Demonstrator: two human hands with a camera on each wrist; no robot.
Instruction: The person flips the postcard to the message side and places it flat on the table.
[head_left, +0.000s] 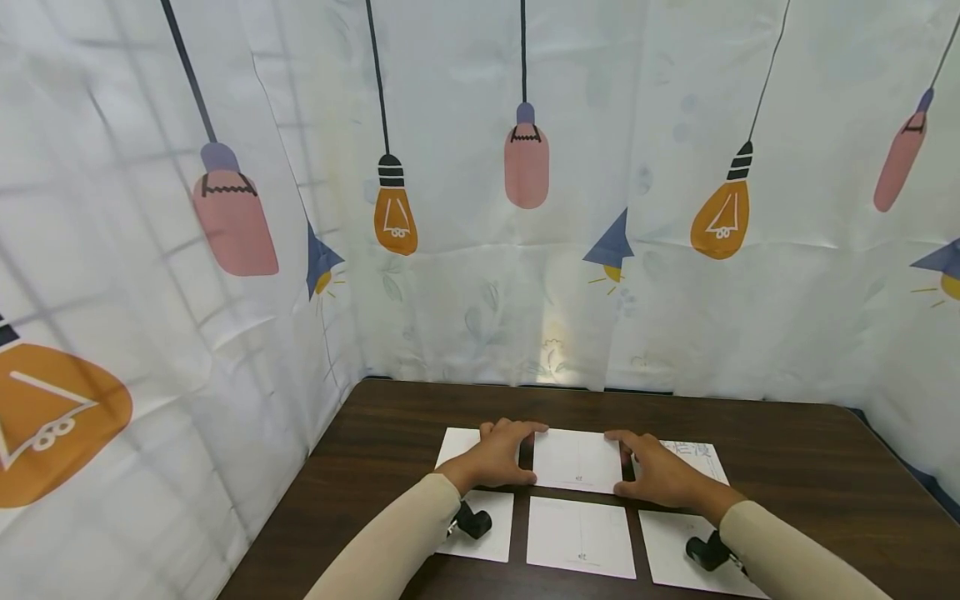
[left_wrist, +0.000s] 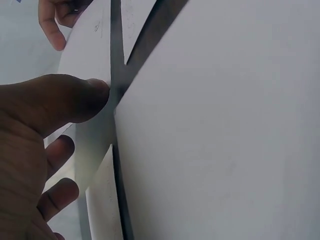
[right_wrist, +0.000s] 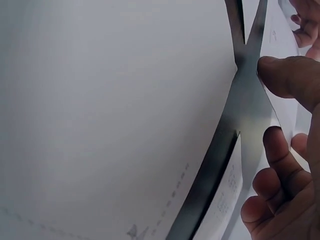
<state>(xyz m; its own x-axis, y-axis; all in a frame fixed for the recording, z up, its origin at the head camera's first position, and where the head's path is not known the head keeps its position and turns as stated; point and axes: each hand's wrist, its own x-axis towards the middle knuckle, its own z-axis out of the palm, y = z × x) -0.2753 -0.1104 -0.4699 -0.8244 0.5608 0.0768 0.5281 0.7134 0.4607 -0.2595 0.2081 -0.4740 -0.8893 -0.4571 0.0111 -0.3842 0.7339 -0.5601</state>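
White paper sheets lie in two rows of three on a dark wooden table [head_left: 810, 467]. At the far middle sheet [head_left: 577, 460], my left hand [head_left: 495, 457] touches the left side, its thumb by the near corner and forefinger by the far one. My right hand [head_left: 663, 473] touches the right side in the same spread way. This sheet looks flat and bears a thin line and a small mark. In the left wrist view, the thumb [left_wrist: 87, 100] meets the sheet's near corner [left_wrist: 97, 45]. The right thumb [right_wrist: 277, 75] does likewise in the right wrist view.
My forearms pass over the near left sheet [head_left: 495, 533] and near right sheet [head_left: 663, 542]. Between these lies the near middle sheet [head_left: 579, 537]. My hands partly cover the far left sheet [head_left: 454, 443] and far right sheet [head_left: 697, 457]. A lamp-patterned curtain [head_left: 465, 317] hangs behind the table.
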